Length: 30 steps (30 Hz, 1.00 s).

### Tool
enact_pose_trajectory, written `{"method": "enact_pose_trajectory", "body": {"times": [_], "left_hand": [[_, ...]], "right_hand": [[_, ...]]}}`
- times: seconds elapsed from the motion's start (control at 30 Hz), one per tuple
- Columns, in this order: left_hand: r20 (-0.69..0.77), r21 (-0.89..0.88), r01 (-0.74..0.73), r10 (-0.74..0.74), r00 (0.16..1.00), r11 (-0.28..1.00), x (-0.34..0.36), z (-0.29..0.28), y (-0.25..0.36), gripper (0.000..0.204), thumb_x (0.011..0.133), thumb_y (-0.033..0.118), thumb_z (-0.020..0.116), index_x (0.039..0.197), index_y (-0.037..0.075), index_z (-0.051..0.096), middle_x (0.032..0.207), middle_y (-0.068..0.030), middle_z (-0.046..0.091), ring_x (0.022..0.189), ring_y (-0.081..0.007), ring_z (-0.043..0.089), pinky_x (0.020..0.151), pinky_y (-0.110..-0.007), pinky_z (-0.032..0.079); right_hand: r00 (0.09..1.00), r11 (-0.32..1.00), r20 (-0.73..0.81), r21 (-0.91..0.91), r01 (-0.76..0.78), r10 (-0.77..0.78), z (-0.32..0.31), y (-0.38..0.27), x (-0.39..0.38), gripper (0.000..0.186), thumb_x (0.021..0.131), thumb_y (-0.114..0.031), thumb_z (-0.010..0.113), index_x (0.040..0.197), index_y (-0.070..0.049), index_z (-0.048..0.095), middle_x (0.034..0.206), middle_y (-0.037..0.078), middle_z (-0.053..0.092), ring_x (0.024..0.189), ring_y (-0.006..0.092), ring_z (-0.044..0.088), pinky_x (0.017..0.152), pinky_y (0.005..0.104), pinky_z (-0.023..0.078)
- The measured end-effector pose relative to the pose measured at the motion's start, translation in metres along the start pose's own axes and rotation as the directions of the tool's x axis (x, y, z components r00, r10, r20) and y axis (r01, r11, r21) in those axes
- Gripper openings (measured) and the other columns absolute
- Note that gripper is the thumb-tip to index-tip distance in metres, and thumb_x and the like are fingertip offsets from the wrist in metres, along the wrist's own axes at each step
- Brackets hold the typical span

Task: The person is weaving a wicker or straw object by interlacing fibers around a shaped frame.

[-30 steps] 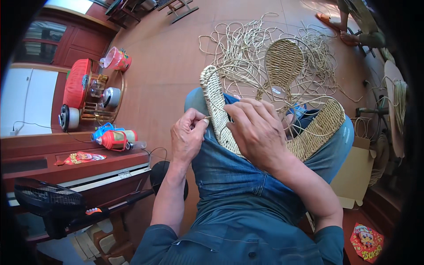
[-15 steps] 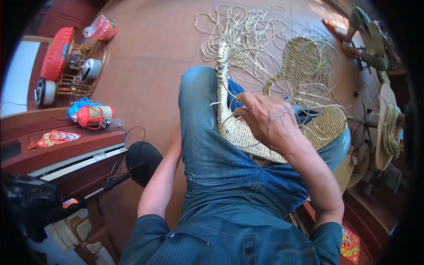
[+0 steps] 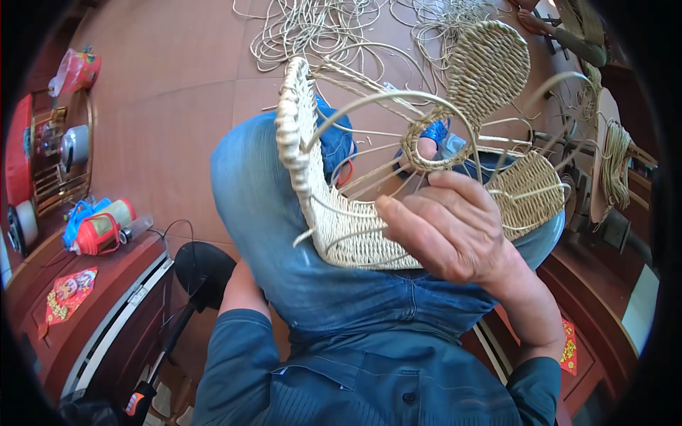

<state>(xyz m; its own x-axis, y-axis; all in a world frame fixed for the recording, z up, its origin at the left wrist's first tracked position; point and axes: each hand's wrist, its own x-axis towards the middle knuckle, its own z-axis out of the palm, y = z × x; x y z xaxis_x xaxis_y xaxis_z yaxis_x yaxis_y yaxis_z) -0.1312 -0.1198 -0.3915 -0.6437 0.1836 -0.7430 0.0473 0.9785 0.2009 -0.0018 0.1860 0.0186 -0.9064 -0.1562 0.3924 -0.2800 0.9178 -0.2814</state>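
A woven straw-cord piece [image 3: 355,245] rests across my thighs. It has a thick braided edge at the left, a small ring [image 3: 410,150] in the middle, and two rounded woven panels, one far [image 3: 490,67] and one at the right [image 3: 529,202]. Bare cords stretch between the ring and the woven band. My right hand [image 3: 458,227] is over the near band, below the ring, fingers curled closed on a pale cord [image 3: 359,233]; the grip itself is partly hidden. My left forearm [image 3: 245,287] goes down beside my left thigh, which hides that hand.
Loose cord [image 3: 305,32] lies tangled on the floor ahead. At left are a red cabinet [image 3: 92,312], a red thermos [image 3: 103,227], a black fan-like disc [image 3: 202,266] and a rack with a pot [image 3: 74,147]. A cord bundle [image 3: 616,167] hangs at right, near another person's arm or leg [image 3: 579,44].
The view has shifted and come closer to the woven piece. My right hand has moved down and nearer, turned with its fingers curled, and a cord loop now arches above the ring.
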Motion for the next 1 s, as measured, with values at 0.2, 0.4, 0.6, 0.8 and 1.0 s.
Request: {"method": "enact_pose_trajectory", "body": {"times": [0.2, 0.4, 0.6, 0.8, 1.0], "left_hand": [[0.019, 0.007, 0.104, -0.104, 0.994, 0.995, -0.008, 0.012, -0.060, 0.015, 0.107, 0.016, 0.058, 0.104, 0.006, 0.069, 0.079, -0.0009, 0.066, 0.060, -0.0086, 0.057, 0.053, -0.026, 0.045], [0.049, 0.008, 0.180, -0.180, 0.982, 0.984, -0.024, 0.017, -0.109, 0.014, 0.108, 0.016, 0.058, 0.105, 0.006, 0.068, 0.079, -0.0007, 0.065, 0.059, -0.0082, 0.055, 0.052, -0.026, 0.044], [0.066, 0.022, 0.215, -0.216, 0.974, 0.976, -0.033, 0.014, -0.141, 0.014, 0.108, 0.016, 0.057, 0.106, 0.007, 0.067, 0.078, -0.0005, 0.064, 0.058, -0.0078, 0.053, 0.051, -0.026, 0.043], [0.069, -0.047, 0.140, -0.137, 0.988, 0.989, -0.014, 0.025, -0.085, 0.013, 0.108, 0.015, 0.056, 0.107, 0.007, 0.066, 0.077, -0.0003, 0.063, 0.056, -0.0074, 0.052, 0.050, -0.025, 0.042], [0.002, -0.297, 0.086, -0.089, 0.996, 0.951, -0.022, 0.010, -0.069, 0.013, 0.109, 0.015, 0.055, 0.108, 0.008, 0.065, 0.076, -0.0001, 0.062, 0.055, -0.0070, 0.050, 0.049, -0.025, 0.040]], "right_hand": [[0.995, 1.000, 0.094, 0.018, -0.017, 0.016, -0.004, -0.003, -0.001, 0.034, 0.088, -0.017, 0.083, 0.119, -0.008, 0.075, 0.091, 0.001, 0.074, 0.081, 0.0141, 0.072, 0.097, 0.0365, 0.055], [0.992, 0.999, 0.121, -0.001, -0.046, 0.045, -0.003, -0.008, 0.000, 0.035, 0.090, -0.013, 0.081, 0.124, -0.012, 0.072, 0.093, -0.003, 0.073, 0.080, 0.0121, 0.070, 0.100, 0.0358, 0.054], [0.987, 0.998, 0.146, 0.007, -0.065, 0.064, -0.004, -0.009, -0.001, 0.037, 0.088, -0.014, 0.082, 0.124, -0.014, 0.072, 0.094, -0.003, 0.072, 0.080, 0.0109, 0.070, 0.100, 0.0334, 0.053], [0.990, 0.999, 0.134, -0.033, -0.028, 0.032, -0.005, -0.005, 0.002, 0.037, 0.087, -0.013, 0.081, 0.123, -0.014, 0.075, 0.087, -0.005, 0.069, 0.068, 0.0093, 0.060, 0.091, 0.0311, 0.052], [0.999, 0.997, 0.041, -0.070, -0.013, 0.016, 0.002, -0.004, 0.007, 0.031, 0.087, -0.012, 0.081, 0.118, -0.012, 0.077, 0.078, -0.005, 0.063, 0.060, 0.0106, 0.054, 0.069, 0.0308, 0.041]]}}
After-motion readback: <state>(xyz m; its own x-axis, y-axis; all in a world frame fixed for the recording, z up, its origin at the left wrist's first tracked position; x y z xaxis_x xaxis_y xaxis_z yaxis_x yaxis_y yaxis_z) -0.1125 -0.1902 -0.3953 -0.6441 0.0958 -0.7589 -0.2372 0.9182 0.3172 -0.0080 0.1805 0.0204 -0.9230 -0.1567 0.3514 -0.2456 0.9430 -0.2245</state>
